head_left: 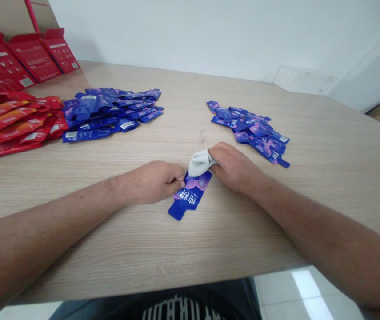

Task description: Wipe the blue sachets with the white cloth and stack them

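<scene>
A blue sachet (pixel 191 191) with pink print and white lettering lies tilted in the middle of the table, its narrow spout-like end towards me. My left hand (pixel 158 181) is closed with thumb and fingers pinching the sachet's left edge. Bunched in my right hand (pixel 234 166) is a white cloth (pixel 199 163), which covers the sachet's far end. The fingertips of the right hand are partly hidden by the cloth.
Blue sachets lie in a larger pile (pixel 110 111) at the back left and a smaller pile (pixel 250 129) at the back right. Red packets (pixel 16 122) are heaped at the far left, before upright red boxes (pixel 33 58). A white wall (pixel 190 40) stands behind the wooden table (pixel 136 249).
</scene>
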`<move>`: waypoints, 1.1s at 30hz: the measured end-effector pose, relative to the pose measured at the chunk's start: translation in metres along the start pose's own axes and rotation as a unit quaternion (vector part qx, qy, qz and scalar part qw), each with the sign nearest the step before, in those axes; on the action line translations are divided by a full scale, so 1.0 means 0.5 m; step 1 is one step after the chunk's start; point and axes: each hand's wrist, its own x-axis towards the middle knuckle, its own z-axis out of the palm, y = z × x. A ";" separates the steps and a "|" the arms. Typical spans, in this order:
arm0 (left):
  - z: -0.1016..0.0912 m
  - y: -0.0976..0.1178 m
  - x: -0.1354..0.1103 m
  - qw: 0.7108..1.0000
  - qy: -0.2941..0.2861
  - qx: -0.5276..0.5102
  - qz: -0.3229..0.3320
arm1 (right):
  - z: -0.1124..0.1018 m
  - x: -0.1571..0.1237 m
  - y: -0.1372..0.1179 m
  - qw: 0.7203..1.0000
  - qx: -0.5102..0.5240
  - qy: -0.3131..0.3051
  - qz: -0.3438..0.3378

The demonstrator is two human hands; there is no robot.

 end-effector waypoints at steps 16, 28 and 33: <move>-0.006 0.059 -0.049 0.914 0.133 0.325 0.204 | -0.034 0.008 0.034 0.985 -0.013 0.159 0.068; -0.004 0.015 -0.027 0.978 0.057 0.194 -0.043 | -0.035 0.006 0.019 0.991 0.005 0.114 0.064; 0.002 0.009 -0.015 0.984 0.007 0.130 -0.118 | -0.036 0.008 0.014 0.993 0.009 0.105 0.053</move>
